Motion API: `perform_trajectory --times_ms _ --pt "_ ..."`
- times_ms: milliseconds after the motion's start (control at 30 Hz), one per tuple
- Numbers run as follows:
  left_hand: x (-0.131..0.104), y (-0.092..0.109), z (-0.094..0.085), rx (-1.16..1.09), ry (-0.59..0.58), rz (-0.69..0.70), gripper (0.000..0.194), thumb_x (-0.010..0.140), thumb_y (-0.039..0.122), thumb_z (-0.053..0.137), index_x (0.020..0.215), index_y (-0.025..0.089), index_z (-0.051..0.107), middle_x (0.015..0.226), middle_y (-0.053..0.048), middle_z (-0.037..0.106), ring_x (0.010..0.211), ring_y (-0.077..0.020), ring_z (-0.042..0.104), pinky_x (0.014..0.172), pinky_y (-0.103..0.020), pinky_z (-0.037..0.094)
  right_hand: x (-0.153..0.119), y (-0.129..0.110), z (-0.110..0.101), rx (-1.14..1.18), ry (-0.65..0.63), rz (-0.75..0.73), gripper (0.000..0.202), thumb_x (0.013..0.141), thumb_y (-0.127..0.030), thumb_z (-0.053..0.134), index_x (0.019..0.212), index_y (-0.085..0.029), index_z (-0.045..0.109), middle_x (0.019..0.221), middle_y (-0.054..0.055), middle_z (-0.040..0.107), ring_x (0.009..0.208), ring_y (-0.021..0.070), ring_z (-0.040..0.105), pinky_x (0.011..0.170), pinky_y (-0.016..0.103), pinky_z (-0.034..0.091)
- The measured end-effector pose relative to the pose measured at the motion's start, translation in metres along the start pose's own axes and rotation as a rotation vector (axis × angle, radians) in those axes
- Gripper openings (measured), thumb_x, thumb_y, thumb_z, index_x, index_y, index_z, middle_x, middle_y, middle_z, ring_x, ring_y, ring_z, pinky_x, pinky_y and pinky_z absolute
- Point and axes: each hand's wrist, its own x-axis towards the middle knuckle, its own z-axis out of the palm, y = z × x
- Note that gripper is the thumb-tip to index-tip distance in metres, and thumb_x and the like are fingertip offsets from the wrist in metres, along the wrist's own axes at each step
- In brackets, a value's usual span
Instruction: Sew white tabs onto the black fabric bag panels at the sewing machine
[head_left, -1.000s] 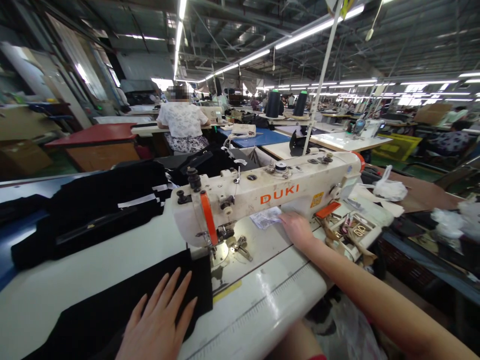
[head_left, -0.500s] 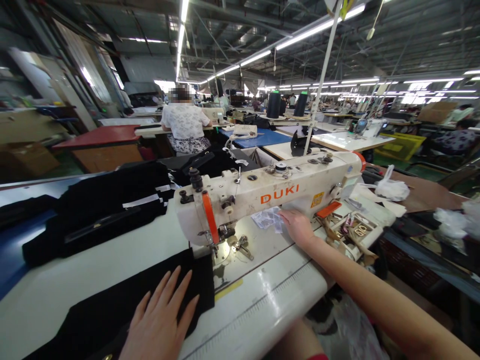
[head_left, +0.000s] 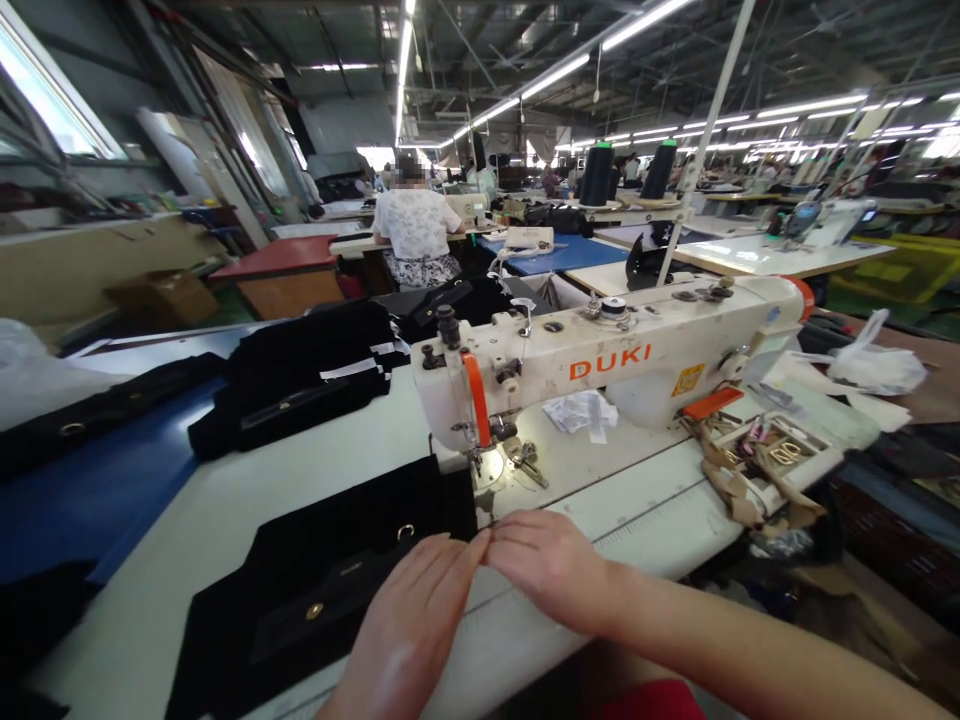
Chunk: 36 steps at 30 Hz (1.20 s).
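1. We locate the black panel [head_left: 337,530] flat on the white tabletop [head_left: 315,460], its right end just beside the needle area of the sewing machine [head_left: 615,345].
2. We note the left hand [head_left: 420,610] and right hand [head_left: 551,560] meeting at that end, each with fingers pressed together; whether they pinch cloth, we cannot tell.
3. We judge the panel light and soft, probably stiffer around the gold fitting [head_left: 315,611]; we should grip plain edges, clear of the metal ring [head_left: 406,532].

Bright ceiling tubes [head_left: 555,77], daylit window [head_left: 52,95], dim roof [head_left: 315,35], glowing needle plate [head_left: 491,468], soft far background, edges stretched
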Motion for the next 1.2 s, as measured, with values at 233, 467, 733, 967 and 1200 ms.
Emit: perform_trajectory --times_ms 233,467,733,967,1200 --pt "0.003 -0.051 -0.002 0.000 0.113 -0.001 0.024 0.096 0.013 0.042 0.096 0.015 0.066 0.090 -0.005 0.071 0.086 -0.0172 0.065 0.091 -0.035 0.052 0.005 0.014 0.008 0.026 0.087 0.119 0.026 0.099 -0.017 0.040 0.103 -0.012 0.066 0.099 0.009 0.070 0.093 0.0187 0.062 0.086 0.031 0.052" --pt "0.009 -0.073 0.027 -0.026 -0.049 0.070 0.027 0.094 0.011 0.041 0.092 0.014 0.067 0.095 -0.008 0.072 0.092 -0.0200 0.065 0.086 -0.037 0.054 -0.005 0.010 0.021 -0.056 -0.130 0.064 0.021 0.096 -0.018 0.048 0.106 -0.014 0.067 0.112 0.008 0.068 0.105 0.0186 0.059 0.096 0.031 0.047" --pt "0.018 -0.072 0.021 0.032 -0.388 0.143 0.034 0.087 0.002 0.040 0.108 0.017 0.062 0.109 -0.006 0.069 0.104 -0.0193 0.063 0.095 -0.036 0.048 -0.003 0.008 0.020 -0.069 -0.246 0.053 0.021 0.097 -0.020 0.048 0.108 -0.014 0.065 0.117 0.010 0.066 0.111 0.0187 0.056 0.099 0.033 0.044" --pt "0.033 -0.063 0.025 0.082 -0.423 0.209 0.028 0.088 0.001 0.042 0.101 0.015 0.062 0.099 -0.007 0.069 0.092 -0.0197 0.065 0.086 -0.034 0.051 -0.001 0.008 0.019 -0.092 -0.256 0.017 0.020 0.098 -0.018 0.046 0.105 -0.013 0.064 0.115 0.010 0.065 0.110 0.0200 0.055 0.099 0.034 0.044" --pt "0.017 -0.072 0.032 0.086 -0.270 0.181 0.027 0.089 0.002 0.043 0.104 0.013 0.063 0.101 -0.009 0.069 0.097 -0.0211 0.063 0.089 -0.035 0.051 0.001 0.010 0.020 -0.087 -0.269 0.011 0.017 0.096 -0.016 0.049 0.103 -0.012 0.064 0.115 0.011 0.065 0.111 0.0206 0.055 0.100 0.035 0.042"
